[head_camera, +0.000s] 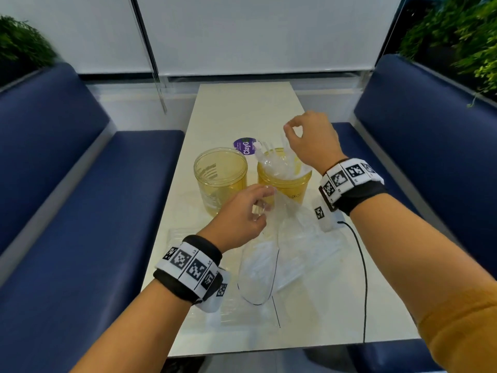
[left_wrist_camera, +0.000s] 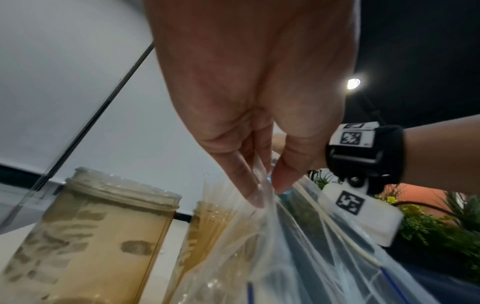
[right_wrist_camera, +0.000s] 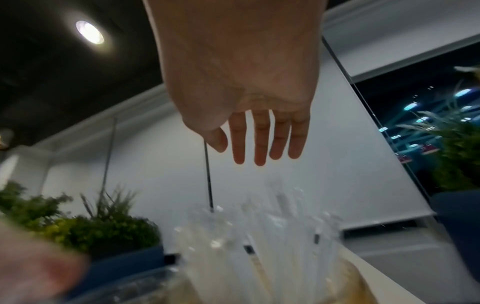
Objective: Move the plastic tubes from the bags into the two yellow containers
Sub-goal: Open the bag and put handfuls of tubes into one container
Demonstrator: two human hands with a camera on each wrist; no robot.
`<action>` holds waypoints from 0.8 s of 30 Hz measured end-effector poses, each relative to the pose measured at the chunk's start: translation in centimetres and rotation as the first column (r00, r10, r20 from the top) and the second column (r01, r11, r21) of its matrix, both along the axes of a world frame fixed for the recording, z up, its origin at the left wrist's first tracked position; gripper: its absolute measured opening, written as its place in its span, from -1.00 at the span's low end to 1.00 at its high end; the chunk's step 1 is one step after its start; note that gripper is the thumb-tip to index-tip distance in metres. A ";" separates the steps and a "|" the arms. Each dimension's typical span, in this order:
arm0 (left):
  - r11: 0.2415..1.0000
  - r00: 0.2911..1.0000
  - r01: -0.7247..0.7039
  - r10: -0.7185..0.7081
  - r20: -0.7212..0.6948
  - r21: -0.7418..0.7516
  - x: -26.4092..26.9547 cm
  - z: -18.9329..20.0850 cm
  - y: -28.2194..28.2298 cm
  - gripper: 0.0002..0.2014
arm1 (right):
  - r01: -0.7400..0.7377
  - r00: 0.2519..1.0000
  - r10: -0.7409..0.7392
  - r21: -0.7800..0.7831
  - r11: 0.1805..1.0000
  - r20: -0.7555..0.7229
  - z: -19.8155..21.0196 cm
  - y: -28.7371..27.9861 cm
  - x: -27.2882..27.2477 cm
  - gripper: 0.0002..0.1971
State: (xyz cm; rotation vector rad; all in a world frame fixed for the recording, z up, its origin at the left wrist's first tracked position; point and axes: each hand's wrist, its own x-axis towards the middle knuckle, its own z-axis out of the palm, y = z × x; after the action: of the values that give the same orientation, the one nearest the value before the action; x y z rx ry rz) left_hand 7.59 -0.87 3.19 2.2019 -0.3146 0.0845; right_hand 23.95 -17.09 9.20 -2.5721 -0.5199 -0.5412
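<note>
Just above the tube-filled yellow container (head_camera: pixel 282 184), hovering with the right hand (head_camera: pixel 313 142), fingers loose and holding nothing, probably placed for dropping plastic tubes (head_camera: pixel 277 165) upright into it, ends poking over the rim. On the person's side of that container, pinching the mouth of a clear bag (head_camera: pixel 290 224) with the left hand (head_camera: pixel 239 219), lifting it open, likely for easy reaching. Leaving more bagged tubes flat on the counter (head_camera: pixel 242 109) below. Reserving the apparently empty second yellow container (head_camera: pixel 220 179), just left, for later loads.
</note>
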 end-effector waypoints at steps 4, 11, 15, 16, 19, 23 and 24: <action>0.924 0.988 -0.005 -0.054 0.143 0.381 0.8 1.4 -0.7 -0.27 | -0.072 0.991 0.049 0.187 0.980 0.125 1.1 -0.1 -6.7 -0.73; 0.963 0.971 0.044 -0.104 0.215 0.265 2.0 1.2 -1.3 -0.40 | -0.099 0.961 0.162 0.267 0.959 -0.224 -0.7 -1.1 -14.8 -0.71; 0.986 0.965 -0.025 -0.018 0.261 0.163 2.0 1.3 -2.1 -0.57 | -0.152 0.885 0.183 0.107 0.983 -0.429 -2.3 -1.3 -16.3 -0.76; 0.988 0.961 -0.017 -0.027 0.274 0.154 1.9 1.5 -2.4 -0.58 | -0.197 0.850 0.162 -0.017 0.980 -0.500 -2.9 -1.0 -16.7 -0.74; 0.987 0.953 0.011 -0.058 0.296 0.161 1.7 1.9 -2.9 -0.58 | -0.353 0.795 0.083 -0.346 0.869 -0.601 -5.5 -0.6 -17.4 -0.50; 0.988 0.947 0.033 -0.078 0.310 0.149 1.6 1.7 -2.9 -0.59 | -0.413 0.816 0.037 -0.537 0.736 -0.577 -8.4 -0.8 -17.1 -0.32; 0.988 0.946 0.041 -0.087 0.311 0.150 1.6 1.6 -2.8 -0.59 | -0.415 0.828 0.044 -0.557 0.719 -0.559 -8.7 -0.9 -17.0 -0.31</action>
State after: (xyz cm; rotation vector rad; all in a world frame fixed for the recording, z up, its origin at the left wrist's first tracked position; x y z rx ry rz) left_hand 9.19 -3.67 4.82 2.3151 -0.5873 0.3946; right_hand 6.92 -17.94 0.51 -3.0463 -0.9647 0.5434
